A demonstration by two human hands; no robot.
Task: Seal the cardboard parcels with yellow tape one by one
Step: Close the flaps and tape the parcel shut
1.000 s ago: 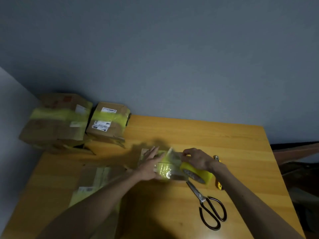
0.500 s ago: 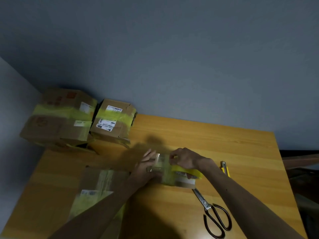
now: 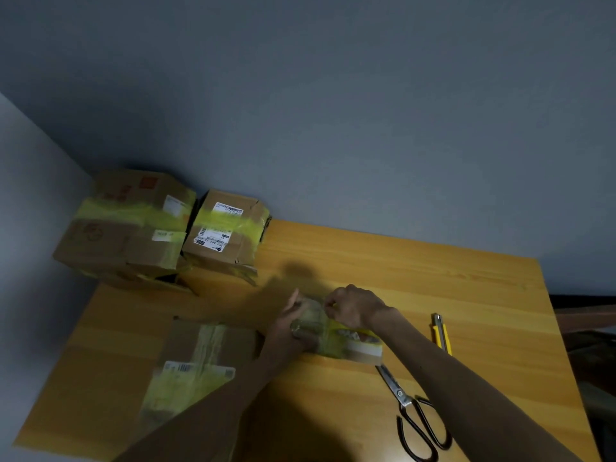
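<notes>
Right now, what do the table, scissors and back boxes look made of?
Table: wood or veneer, smooth yellowish finish, grain lines show. Scissors: shiny metal blades; dark handles, material unclear. Boxes: matte brown cardboard, creased corners, banded with glossy yellow tape.

Since one second ago, the right hand (image 3: 353,306) has been taken off the tape roll (image 3: 365,351) and carried leftward over the small parcel (image 3: 313,323). It is now found at the parcel's far top edge, fingers curled, close to the left hand (image 3: 288,320). The left fingers, previously spread flat on top, are now gathered against the left end. The roll's open core is no longer shown
</notes>
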